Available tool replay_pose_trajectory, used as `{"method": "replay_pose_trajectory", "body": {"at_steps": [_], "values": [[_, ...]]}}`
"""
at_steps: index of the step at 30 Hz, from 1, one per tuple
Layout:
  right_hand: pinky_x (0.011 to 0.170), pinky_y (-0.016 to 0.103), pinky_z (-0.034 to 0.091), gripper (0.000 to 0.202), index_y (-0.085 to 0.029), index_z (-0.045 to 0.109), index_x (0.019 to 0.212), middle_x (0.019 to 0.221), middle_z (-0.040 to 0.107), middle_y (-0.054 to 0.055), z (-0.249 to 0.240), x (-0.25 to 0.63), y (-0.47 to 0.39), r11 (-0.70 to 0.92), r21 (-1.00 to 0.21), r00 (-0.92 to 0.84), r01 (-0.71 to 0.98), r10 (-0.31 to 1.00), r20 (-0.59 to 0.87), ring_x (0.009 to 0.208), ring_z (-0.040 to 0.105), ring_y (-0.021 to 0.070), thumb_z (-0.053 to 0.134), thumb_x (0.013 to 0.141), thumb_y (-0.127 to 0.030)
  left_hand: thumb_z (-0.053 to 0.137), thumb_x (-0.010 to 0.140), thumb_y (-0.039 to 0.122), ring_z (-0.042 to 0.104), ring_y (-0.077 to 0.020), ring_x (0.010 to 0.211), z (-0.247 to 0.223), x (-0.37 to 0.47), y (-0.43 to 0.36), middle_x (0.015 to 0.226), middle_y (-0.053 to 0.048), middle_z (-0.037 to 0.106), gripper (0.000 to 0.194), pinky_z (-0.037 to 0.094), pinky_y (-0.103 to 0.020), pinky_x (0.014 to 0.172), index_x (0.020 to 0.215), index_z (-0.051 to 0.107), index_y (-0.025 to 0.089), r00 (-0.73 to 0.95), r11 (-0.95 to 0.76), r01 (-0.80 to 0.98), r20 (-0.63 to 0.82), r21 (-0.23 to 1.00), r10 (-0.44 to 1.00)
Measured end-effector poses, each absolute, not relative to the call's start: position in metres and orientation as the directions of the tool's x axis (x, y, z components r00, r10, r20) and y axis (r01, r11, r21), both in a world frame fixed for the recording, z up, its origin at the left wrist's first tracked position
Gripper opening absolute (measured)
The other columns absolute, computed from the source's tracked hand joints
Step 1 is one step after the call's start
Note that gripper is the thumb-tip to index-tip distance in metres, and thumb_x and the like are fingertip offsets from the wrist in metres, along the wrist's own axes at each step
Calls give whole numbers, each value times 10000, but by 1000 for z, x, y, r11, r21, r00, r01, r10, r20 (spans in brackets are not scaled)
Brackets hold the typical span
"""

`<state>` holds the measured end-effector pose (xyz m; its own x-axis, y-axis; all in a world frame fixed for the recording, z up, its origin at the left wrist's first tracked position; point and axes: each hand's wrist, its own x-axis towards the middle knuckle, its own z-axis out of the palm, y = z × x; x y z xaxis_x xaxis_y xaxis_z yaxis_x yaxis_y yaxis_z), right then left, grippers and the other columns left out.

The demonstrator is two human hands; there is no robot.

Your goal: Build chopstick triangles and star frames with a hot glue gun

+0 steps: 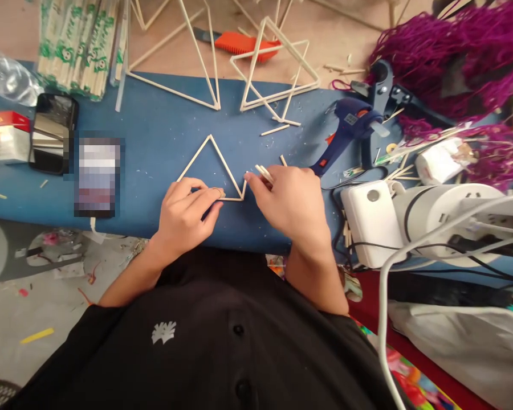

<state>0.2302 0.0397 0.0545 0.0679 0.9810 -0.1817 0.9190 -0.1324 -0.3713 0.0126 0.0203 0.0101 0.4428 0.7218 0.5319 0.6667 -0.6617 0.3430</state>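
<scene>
A triangle of thin wooden sticks (225, 165) lies on the blue table cover in front of me. My left hand (190, 213) is closed in a pinch on its near side, covering its left corner. At the right corner a short stick (244, 188) angles upward, and the thumb and fingers of my right hand (293, 202) close at its upper end. Pale stick ends (263, 172) poke out above the right thumb, so that hand also grips loose sticks. Its fingertips are partly hidden. A blue glue gun (342, 128) lies just beyond my right hand.
Finished-looking stick frames (217, 85) (282, 85) stand at the back near an orange-handled cutter (243, 44). Packed chopsticks (77, 48) and phones (53, 131) (97, 176) lie left. Right are pliers (380, 85), purple strands (453, 51), a white power strip (436, 219) and cables (385, 296).
</scene>
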Motion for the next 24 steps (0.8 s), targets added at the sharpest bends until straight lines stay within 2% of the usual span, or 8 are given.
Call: {"method": "replay_pose_trajectory", "body": {"at_steps": [2, 5, 9, 14, 18, 20, 22, 24], "values": [[695, 377, 390, 506, -249, 501, 611, 632, 622, 82, 43, 228, 47, -138, -376, 71, 916, 980, -186, 629, 562, 241, 740, 983, -495, 729, 990, 84, 739, -238, 945, 10, 15, 21, 910, -9, 832, 163, 503, -390, 827, 1080, 758, 218, 435, -663, 660, 538, 355, 721], [698, 414, 464, 558, -267, 462, 567, 553, 529, 46, 26, 229, 48, -89, -475, 54, 875, 995, -85, 570, 496, 222, 860, 893, -482, 693, 1014, 88, 741, -228, 948, 9, 17, 22, 858, 13, 818, 164, 493, -383, 830, 1025, 758, 238, 438, -661, 665, 535, 349, 723], [690, 413, 502, 541, -273, 453, 559, 526, 501, 23, 14, 230, 45, 7, -557, 12, 831, 999, 30, 542, 440, 190, 865, 887, -397, 681, 1020, 93, 759, -231, 959, 8, 16, 23, 861, 24, 830, 179, 484, -394, 826, 1017, 761, 253, 447, -649, 679, 509, 343, 736], [705, 414, 466, 525, -284, 389, 564, 533, 408, 2, 24, 227, 49, -52, -541, 8, 840, 996, -84, 567, 423, 198, 778, 916, -291, 690, 986, 47, 768, -232, 980, 8, 15, 22, 901, 30, 849, 228, 478, -410, 859, 1062, 763, 248, 458, -665, 653, 511, 362, 727], [665, 388, 365, 549, -281, 320, 561, 552, 314, -25, 41, 228, 51, -122, -522, 0, 844, 974, -228, 569, 305, 162, 721, 935, -252, 690, 988, 39, 765, -234, 968, 9, 16, 22, 888, 27, 841, 222, 468, -403, 850, 1068, 756, 235, 463, -681, 642, 529, 353, 711], [638, 370, 324, 551, -274, 290, 569, 549, 296, -38, 48, 230, 50, -123, -567, -18, 814, 971, -237, 566, 257, 142, 696, 940, -246, 697, 984, 34, 760, -234, 958, 9, 16, 22, 882, 22, 838, 211, 464, -400, 843, 1060, 749, 223, 459, -685, 636, 540, 355, 706], [619, 349, 317, 482, -262, 339, 581, 537, 345, -42, 54, 234, 46, -106, -640, -31, 761, 980, -199, 560, 286, 132, 671, 930, -246, 695, 981, 27, 756, -232, 951, 9, 16, 22, 879, 20, 837, 213, 466, -400, 840, 1056, 745, 219, 456, -688, 632, 546, 358, 703], [613, 330, 328, 361, -251, 440, 624, 546, 454, -36, 60, 238, 40, -82, -670, -28, 737, 988, -152, 557, 376, 134, 646, 920, -265, 691, 981, 20, 759, -232, 951, 11, 15, 22, 886, 23, 842, 224, 474, -400, 840, 1059, 742, 225, 456, -690, 631, 549, 355, 700]]}}
